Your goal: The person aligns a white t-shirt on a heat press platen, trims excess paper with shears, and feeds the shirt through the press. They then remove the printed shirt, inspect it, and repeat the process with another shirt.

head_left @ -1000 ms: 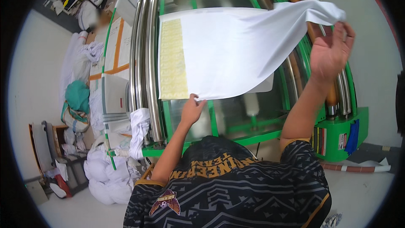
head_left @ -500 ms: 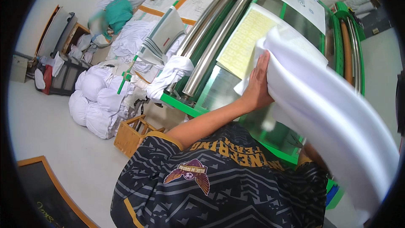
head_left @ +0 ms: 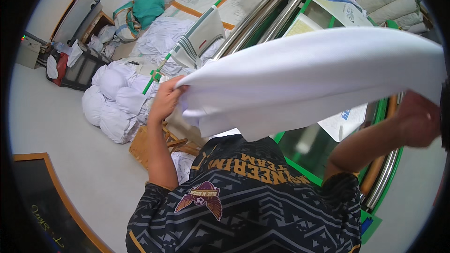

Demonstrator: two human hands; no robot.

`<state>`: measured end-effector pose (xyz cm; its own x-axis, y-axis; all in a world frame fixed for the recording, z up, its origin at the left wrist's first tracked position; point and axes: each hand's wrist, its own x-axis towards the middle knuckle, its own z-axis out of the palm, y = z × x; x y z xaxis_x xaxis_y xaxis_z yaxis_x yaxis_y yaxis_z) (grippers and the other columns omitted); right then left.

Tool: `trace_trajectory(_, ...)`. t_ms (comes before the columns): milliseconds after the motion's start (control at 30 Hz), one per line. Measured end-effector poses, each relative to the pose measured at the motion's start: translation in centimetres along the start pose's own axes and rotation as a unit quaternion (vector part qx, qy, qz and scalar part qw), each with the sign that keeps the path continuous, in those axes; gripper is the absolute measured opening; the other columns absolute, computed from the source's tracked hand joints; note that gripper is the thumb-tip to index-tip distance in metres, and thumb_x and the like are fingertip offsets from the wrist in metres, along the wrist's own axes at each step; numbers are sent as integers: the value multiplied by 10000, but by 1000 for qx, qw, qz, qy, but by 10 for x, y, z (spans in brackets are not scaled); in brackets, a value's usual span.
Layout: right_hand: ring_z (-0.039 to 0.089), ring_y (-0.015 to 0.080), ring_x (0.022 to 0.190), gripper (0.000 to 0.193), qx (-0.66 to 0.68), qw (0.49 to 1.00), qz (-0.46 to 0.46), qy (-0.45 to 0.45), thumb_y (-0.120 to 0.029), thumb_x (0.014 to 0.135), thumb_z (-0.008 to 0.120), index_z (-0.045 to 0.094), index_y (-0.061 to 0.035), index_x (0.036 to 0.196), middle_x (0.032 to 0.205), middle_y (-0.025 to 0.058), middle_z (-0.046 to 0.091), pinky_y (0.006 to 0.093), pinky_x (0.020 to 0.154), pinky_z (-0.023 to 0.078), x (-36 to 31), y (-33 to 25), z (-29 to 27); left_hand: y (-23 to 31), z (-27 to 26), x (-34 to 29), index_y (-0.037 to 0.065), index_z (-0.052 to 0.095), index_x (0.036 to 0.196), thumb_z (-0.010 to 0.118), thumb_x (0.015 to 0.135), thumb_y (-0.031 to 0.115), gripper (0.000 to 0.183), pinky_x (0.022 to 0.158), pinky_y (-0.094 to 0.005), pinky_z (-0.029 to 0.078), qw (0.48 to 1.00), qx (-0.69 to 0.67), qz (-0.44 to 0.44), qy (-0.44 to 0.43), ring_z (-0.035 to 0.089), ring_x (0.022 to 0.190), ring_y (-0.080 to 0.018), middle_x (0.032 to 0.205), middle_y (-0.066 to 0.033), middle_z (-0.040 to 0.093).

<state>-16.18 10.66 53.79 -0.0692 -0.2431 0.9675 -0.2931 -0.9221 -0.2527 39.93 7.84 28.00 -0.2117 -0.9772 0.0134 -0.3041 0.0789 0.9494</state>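
Evidently, the lifting part is done, as far as the view shows: the white cloth (head_left: 290,79) is up in the air, spread sideways between the person and the green-framed machine (head_left: 300,163), and it seems to be clear of the bed. The left hand (head_left: 165,98) has a corner of it pinched between thumb and fingers, with a short flap hanging below the grip. The right hand (head_left: 417,119) is raised under the far end of the cloth, near the dark rim of the view; its fingers are blurred and partly hidden, so I cannot tell whether they grasp anything. What is not yet done is the setting down: the cloth rests on no surface, and it bows loosely along its length rather than lying flat. Beyond and beneath it, a sheet with a yellow pattern (head_left: 302,24) and a sheet with blue print (head_left: 349,122) lie on the machine (the cloth hides much of the bed, so there could be more). To the left, a heap of white bundles (head_left: 112,91) sits on the floor near a wooden stool (head_left: 140,144), well apart from the raised cloth
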Motion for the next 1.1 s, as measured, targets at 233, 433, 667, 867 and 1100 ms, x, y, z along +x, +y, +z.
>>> trace_trajectory(233, 735, 182, 1133, 277, 203, 972, 115, -36, -93, 1115, 686, 689, -66, 1390, 1219, 90, 758, 397, 901, 664, -20, 54, 125, -47, -86, -101, 7, 660, 1436, 655, 1190, 375, 443, 1109, -434, 584, 926, -274, 8, 259, 719, 1245, -228, 1405, -116, 742)
trace_trajectory(433, 754, 246, 1264, 268, 478, 863, 118, -111, -76, 1188, 541, 599, -6, 1440, 1345, 176, 758, 439, 1081, 632, -8, 76, 218, 1, -110, -141, -17, 537, 1646, 570, 1186, 568, 745, 1259, -536, 513, 868, -298, 106, 383, 641, 1463, -349, 1618, -188, 629)
trace_trajectory(667, 767, 269, 1270, 209, 536, 819, 180, -99, -106, 1193, 515, 606, -22, 1361, 1358, 197, 744, 428, 1095, 664, -31, 102, 208, 31, -83, -140, -135, 672, 1397, 627, 1093, 435, 648, 989, -406, 566, 935, -305, 116, 139, 721, 1182, -298, 1418, -292, 706)
trace_trajectory(867, 716, 166, 1163, 153, 336, 811, 457, -143, -81, 1072, 724, 764, 3, 1194, 1299, 115, 777, 345, 1023, 581, -148, 118, 165, 44, 12, -26, -56, 769, 1312, 635, 1088, 219, 379, 1106, -398, 531, 959, 1, -36, -282, 738, 1199, -306, 1375, -189, 775)
trace_trajectory(1100, 778, 321, 913, 260, -98, 701, 617, -345, -243, 963, 763, 799, 5, 1030, 954, 209, 807, 441, 871, 607, -375, 152, 124, -187, 156, -8, 377, 694, 1571, 683, 1092, 409, 481, 1303, -703, 312, 861, 429, -154, -224, 343, 1652, -521, 1838, -209, 343)
